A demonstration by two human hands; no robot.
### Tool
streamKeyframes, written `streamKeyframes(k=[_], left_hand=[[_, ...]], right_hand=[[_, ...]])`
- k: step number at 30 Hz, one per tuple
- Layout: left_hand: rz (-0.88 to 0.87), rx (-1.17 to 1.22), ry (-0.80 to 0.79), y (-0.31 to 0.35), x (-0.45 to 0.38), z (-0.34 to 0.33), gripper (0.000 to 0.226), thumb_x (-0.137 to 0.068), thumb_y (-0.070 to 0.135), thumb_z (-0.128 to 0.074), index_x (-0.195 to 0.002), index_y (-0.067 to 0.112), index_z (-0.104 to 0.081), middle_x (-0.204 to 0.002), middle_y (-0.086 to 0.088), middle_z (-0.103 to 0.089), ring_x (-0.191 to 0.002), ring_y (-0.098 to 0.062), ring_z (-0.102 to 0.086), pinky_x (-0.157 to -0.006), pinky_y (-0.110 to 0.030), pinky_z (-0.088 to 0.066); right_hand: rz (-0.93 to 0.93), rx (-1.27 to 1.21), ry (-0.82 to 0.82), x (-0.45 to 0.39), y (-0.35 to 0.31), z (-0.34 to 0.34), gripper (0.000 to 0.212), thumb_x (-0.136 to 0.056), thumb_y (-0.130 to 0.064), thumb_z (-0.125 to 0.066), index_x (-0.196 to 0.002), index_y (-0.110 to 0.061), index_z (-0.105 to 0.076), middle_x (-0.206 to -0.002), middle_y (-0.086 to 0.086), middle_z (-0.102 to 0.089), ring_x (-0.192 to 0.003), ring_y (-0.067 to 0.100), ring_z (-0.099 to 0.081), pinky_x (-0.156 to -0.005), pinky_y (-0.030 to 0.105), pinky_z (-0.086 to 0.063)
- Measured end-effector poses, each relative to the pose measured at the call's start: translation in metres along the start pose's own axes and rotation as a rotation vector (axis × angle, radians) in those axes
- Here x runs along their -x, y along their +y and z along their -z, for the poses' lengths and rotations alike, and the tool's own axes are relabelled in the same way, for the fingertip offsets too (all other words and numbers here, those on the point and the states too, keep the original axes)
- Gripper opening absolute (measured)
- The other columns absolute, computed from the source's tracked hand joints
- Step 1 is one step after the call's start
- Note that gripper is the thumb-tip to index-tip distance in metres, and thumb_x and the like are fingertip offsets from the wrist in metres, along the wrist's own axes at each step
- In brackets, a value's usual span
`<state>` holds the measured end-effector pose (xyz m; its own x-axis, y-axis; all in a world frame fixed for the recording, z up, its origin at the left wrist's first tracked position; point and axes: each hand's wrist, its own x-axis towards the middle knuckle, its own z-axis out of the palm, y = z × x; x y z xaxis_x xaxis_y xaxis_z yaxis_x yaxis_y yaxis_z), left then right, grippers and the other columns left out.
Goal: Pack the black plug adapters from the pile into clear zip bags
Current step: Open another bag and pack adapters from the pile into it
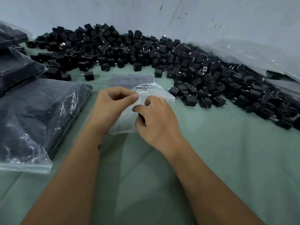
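Left hand (112,103) pinches the clear zip bag (155,95); right hand (155,117) grasps 1 black adapter (141,117); thin bag could slip shut

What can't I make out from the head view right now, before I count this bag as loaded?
- Adapter in the small zip bag: mostly hidden by the right hand; count unclear.
- Bag mouth: covered by the left hand and its grip; open or sealed, cannot tell.
- Filled bags at left: cut off by the frame edge, contents blurred by plastic.
- Pile: right end hidden under plastic sheeting.
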<state>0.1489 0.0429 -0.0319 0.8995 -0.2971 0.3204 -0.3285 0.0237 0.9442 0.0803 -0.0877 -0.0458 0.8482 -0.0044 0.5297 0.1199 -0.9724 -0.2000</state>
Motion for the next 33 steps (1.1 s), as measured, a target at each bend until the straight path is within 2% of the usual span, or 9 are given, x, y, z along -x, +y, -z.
streamKeyframes(k=[5,9,12,15,19,21,23,27,33], left_hand=[[0.004,0.001,0.022,0.002,0.001,0.000,0.013,-0.083,0.005,-0.073,-0.075,0.015,-0.073,-0.072,0.000,-0.069,-0.074,-0.016,-0.058,-0.072,-0.021,-0.049],[-0.048,0.058,-0.169,0.008,0.005,-0.002,0.007,-0.077,0.008,-0.077,-0.073,0.014,-0.076,-0.075,-0.011,-0.069,-0.076,-0.024,-0.060,-0.075,-0.032,-0.048],[-0.053,0.072,-0.289,0.012,0.008,-0.003,0.005,-0.075,0.022,-0.078,-0.075,0.017,-0.078,-0.076,-0.005,-0.072,-0.075,-0.014,-0.065,-0.074,-0.020,-0.050],[-0.004,0.000,-0.081,0.006,0.004,-0.001,0.019,-0.079,0.040,-0.068,-0.080,0.024,-0.078,-0.080,0.004,-0.073,-0.077,-0.004,-0.062,-0.075,-0.013,-0.045],[0.151,-0.296,0.353,-0.013,-0.003,0.010,0.021,-0.089,0.022,-0.063,-0.107,0.029,-0.072,-0.108,0.004,-0.070,-0.086,-0.011,-0.064,-0.082,-0.031,-0.054],[0.253,-0.548,0.367,-0.022,-0.005,0.016,0.036,-0.088,0.023,-0.058,-0.123,0.031,-0.065,-0.122,-0.004,-0.064,-0.113,-0.030,-0.056,-0.093,-0.046,-0.050],[0.297,-0.690,0.325,-0.026,-0.007,0.016,0.041,-0.089,0.023,-0.055,-0.128,0.031,-0.061,-0.125,-0.010,-0.061,-0.124,-0.034,-0.042,-0.102,-0.049,-0.042],[0.342,-0.870,0.281,-0.027,-0.009,0.012,0.037,-0.093,0.028,-0.049,-0.129,0.031,-0.058,-0.124,-0.008,-0.060,-0.120,-0.035,-0.039,-0.100,-0.045,-0.032],[0.345,-0.838,0.252,-0.030,-0.010,0.012,0.039,-0.093,0.017,-0.044,-0.127,0.031,-0.056,-0.103,0.000,-0.065,-0.118,-0.031,-0.048,-0.101,-0.041,-0.027]], right_hand=[[0.059,0.082,-0.115,0.001,-0.002,0.001,0.028,-0.083,-0.031,-0.060,-0.109,-0.027,-0.069,-0.097,0.002,-0.049,-0.093,0.022,-0.045,-0.076,0.029,-0.037],[0.008,0.115,-0.177,-0.005,0.002,0.000,0.026,-0.091,-0.020,-0.051,-0.115,-0.021,-0.061,-0.113,0.000,-0.054,-0.105,0.021,-0.049,-0.077,0.027,-0.036],[-0.067,0.145,-0.198,-0.006,0.001,0.002,0.024,-0.094,-0.020,-0.044,-0.111,-0.021,-0.060,-0.108,-0.001,-0.059,-0.100,0.022,-0.056,-0.067,0.027,-0.032],[-0.054,0.265,-0.160,-0.002,-0.002,0.005,0.023,-0.095,-0.028,-0.043,-0.096,-0.024,-0.065,-0.090,-0.003,-0.061,-0.088,0.022,-0.059,-0.059,0.028,-0.026],[-0.136,0.245,-0.188,0.001,-0.006,0.002,0.037,-0.094,-0.034,-0.038,-0.061,-0.018,-0.043,-0.074,-0.002,-0.048,-0.080,0.022,-0.046,-0.065,0.029,-0.027],[-0.137,0.291,-0.285,0.001,-0.006,-0.004,0.035,-0.095,-0.034,-0.034,-0.069,-0.021,-0.053,-0.099,0.004,-0.055,-0.095,0.024,-0.042,-0.081,0.036,-0.031],[-0.127,0.322,-0.320,0.000,-0.004,-0.009,0.030,-0.096,-0.033,-0.034,-0.094,-0.022,-0.062,-0.120,0.006,-0.046,-0.107,0.026,-0.035,-0.092,0.039,-0.030],[-0.181,0.281,-0.293,-0.005,-0.003,-0.017,0.030,-0.094,-0.032,-0.036,-0.118,-0.019,-0.049,-0.129,0.009,-0.038,-0.109,0.027,-0.037,-0.097,0.037,-0.036],[-0.394,0.230,-0.398,-0.032,-0.002,-0.028,0.051,-0.094,-0.036,-0.044,-0.137,-0.012,-0.031,-0.137,0.012,-0.028,-0.124,0.030,-0.031,-0.103,0.037,-0.032]])
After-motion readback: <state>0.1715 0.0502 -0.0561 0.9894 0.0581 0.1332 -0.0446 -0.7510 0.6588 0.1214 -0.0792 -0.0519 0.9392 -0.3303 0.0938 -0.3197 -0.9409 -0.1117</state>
